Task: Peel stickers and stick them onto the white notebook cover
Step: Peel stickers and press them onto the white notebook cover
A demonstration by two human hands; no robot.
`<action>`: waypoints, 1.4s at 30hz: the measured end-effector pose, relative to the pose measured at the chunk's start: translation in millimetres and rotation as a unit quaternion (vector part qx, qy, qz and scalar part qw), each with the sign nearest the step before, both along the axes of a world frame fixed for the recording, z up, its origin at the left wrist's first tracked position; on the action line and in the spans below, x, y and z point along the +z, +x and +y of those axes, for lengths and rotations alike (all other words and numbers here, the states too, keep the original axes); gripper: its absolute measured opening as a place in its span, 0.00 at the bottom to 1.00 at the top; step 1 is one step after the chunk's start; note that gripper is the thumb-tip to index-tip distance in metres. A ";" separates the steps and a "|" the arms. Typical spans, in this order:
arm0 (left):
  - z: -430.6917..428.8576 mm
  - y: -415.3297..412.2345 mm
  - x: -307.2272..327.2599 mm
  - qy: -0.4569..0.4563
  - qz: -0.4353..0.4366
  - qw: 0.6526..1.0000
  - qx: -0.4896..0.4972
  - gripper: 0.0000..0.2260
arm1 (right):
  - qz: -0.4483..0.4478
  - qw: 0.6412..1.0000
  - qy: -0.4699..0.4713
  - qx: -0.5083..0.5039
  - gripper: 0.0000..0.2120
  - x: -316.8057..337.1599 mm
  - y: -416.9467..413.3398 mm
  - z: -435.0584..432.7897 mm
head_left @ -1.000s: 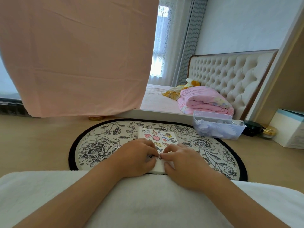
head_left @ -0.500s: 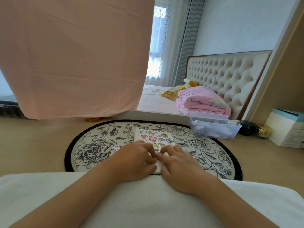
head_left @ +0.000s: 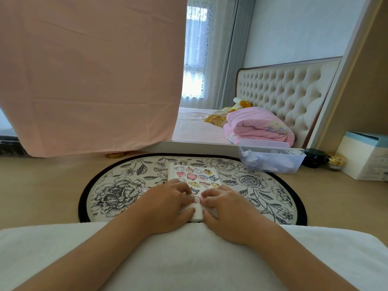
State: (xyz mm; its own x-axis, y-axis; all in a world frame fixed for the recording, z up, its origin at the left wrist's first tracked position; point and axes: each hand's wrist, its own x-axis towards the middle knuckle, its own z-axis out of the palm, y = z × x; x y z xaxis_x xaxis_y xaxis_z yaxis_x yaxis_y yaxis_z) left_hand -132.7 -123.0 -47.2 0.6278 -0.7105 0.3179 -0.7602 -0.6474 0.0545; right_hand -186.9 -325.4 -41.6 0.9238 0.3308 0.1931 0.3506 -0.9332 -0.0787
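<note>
The white notebook [head_left: 198, 215] lies on a round floral mat, its cover carrying several cartoon stickers [head_left: 194, 175]. My left hand [head_left: 168, 204] and my right hand [head_left: 226, 208] rest on the near half of the cover, bent fingers facing each other. Their fingertips meet on one small sticker [head_left: 196, 199] and press it against the cover. Both thumbs lie near the notebook's front edge. The hands hide the cover's near corners. Another small cartoon sticker piece [head_left: 144, 189] peeks out on the mat left of my left hand.
The floral mat [head_left: 117, 192] sits on a beige tabletop. A clear plastic bin [head_left: 270, 160] stands at the back right, with a dark jar [head_left: 313, 159], a gold-lidded jar [head_left: 336, 161] and a white box [head_left: 367, 158] beyond. A white towel [head_left: 189, 259] covers the near edge. Pink cloth [head_left: 90, 76] hangs back left.
Both hands stay on the same spot of the notebook, fingertips together on the small sticker. Only the head view has shifted slightly.
</note>
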 end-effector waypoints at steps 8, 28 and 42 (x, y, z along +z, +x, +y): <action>-1.2 0.3 -11.0 0.013 0.017 1.000 0.023 0.28 | 0.016 0.998 -0.059 -0.025 0.22 1.8 1.6 6.1; 7.0 12.4 -1.5 -0.120 0.079 0.990 0.012 0.18 | -0.013 0.997 0.067 -0.047 0.14 8.7 6.4 -1.8; 94.3 62.0 2.8 -0.126 0.136 0.964 0.190 0.13 | -0.005 1.000 0.030 0.003 0.14 25.2 78.7 98.6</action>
